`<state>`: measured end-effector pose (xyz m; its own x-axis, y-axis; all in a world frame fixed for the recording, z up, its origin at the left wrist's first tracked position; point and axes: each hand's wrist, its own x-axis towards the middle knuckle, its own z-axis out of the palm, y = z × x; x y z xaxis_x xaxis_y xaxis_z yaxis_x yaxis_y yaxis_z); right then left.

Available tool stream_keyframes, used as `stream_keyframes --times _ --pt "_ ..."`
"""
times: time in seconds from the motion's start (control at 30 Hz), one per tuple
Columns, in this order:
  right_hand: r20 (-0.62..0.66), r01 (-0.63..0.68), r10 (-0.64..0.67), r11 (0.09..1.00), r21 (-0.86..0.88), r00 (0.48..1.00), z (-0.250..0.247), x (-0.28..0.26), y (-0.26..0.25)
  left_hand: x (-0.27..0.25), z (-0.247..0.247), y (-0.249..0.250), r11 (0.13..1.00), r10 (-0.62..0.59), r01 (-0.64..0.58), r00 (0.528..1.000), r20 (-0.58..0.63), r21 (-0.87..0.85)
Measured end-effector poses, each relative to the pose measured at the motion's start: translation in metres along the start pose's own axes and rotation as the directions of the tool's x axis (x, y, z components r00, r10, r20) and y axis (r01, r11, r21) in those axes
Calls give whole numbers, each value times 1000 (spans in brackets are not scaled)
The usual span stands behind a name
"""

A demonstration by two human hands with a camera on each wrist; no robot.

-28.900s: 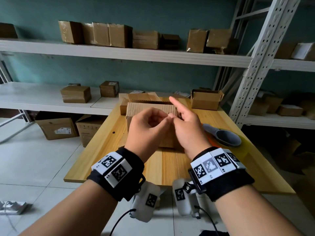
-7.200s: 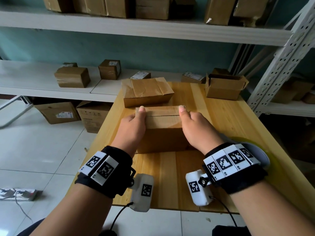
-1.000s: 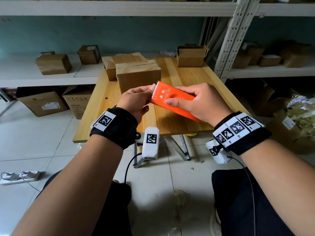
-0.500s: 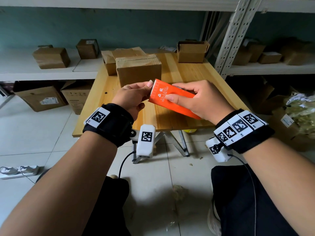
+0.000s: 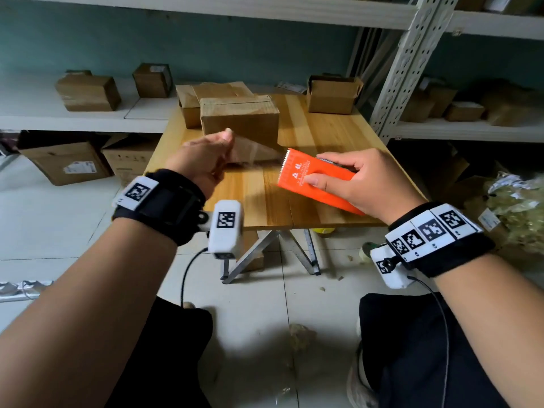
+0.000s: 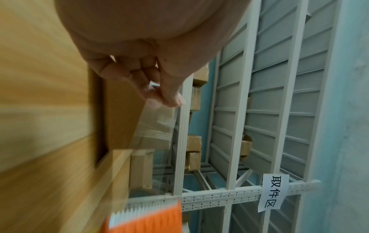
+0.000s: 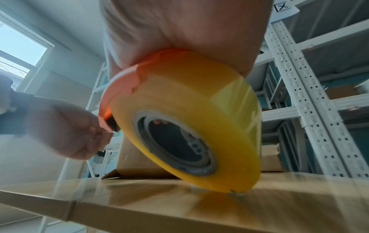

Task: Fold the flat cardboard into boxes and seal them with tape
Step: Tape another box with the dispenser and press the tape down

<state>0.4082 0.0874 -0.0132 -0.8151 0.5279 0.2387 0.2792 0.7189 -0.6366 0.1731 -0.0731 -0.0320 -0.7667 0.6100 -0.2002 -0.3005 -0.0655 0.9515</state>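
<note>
The left hand [image 5: 203,160] pinches the tape end [image 5: 253,153]; the right hand [image 5: 365,184] grips the orange dispenser [image 5: 312,178], above the table [image 5: 323,131] in front of the box [image 5: 240,119]. Half a second ago the hands met; now a clear strip spans them. The roll [image 7: 191,119] is hidden from the head view, and the strip is faint.

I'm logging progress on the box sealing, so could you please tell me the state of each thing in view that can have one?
Tape dispenser: gripped by the right hand, above the table.
Tape strip: pulled out, its end pinched by the left hand.
Tape roll: mounted in the dispenser.
Nearest box: folded shut, on the table.
Far box: flaps open.
</note>
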Motion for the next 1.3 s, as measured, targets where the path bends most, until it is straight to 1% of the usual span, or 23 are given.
stream_keyframes --times 0.07,0.13,0.2,0.53,0.67,0.7,0.73,0.83,0.93,1.0,1.1,1.17,1.3 --pt "-36 -29 28 1000 -11 999 -5 -2 7 0 -14 8 999 24 -24 1000 4 -21" --pt "-28 -26 26 1000 -7 999 -6 -5 10 -5 -19 10 998 59 -59 998 -6 31" --pt "-10 -10 10 1000 -14 1000 -5 -9 9 -12 -19 10 997 64 -64 998 -6 47" --pt "-11 -6 6 1000 -20 1000 -4 -13 8 -12 -20 6 999 -11 7 996 -88 -49" --pt "-5 -40 40 996 -79 999 -7 -7 14 -14 -17 5 994 -74 71 997 -32 -89" --pt "-14 -51 49 994 -97 999 -7 -5 16 -16 -16 4 993 -71 69 997 -17 -98" --pt "-29 -62 59 992 -110 998 -7 -3 18 -18 -14 4 994 -49 48 999 -9 -98" --pt "-59 -99 92 988 -120 994 -9 6 26 -28 -2 3 995 63 -64 998 -14 -78" --pt "-40 -134 130 983 -128 991 -9 14 29 -38 8 2 986 148 -149 989 -17 -75" --pt "-42 -147 142 977 -157 989 -8 18 28 -41 14 1 980 179 -180 984 -18 -82" --pt "-60 -147 138 969 -201 989 -2 25 26 -42 20 1 975 194 -194 981 -8 -109" --pt "-63 -150 140 966 -211 988 1 30 24 -42 25 1 971 215 -211 976 30 -114" --pt "-59 -176 167 959 -221 984 5 39 22 -45 38 -3 959 277 -265 950 144 -97"
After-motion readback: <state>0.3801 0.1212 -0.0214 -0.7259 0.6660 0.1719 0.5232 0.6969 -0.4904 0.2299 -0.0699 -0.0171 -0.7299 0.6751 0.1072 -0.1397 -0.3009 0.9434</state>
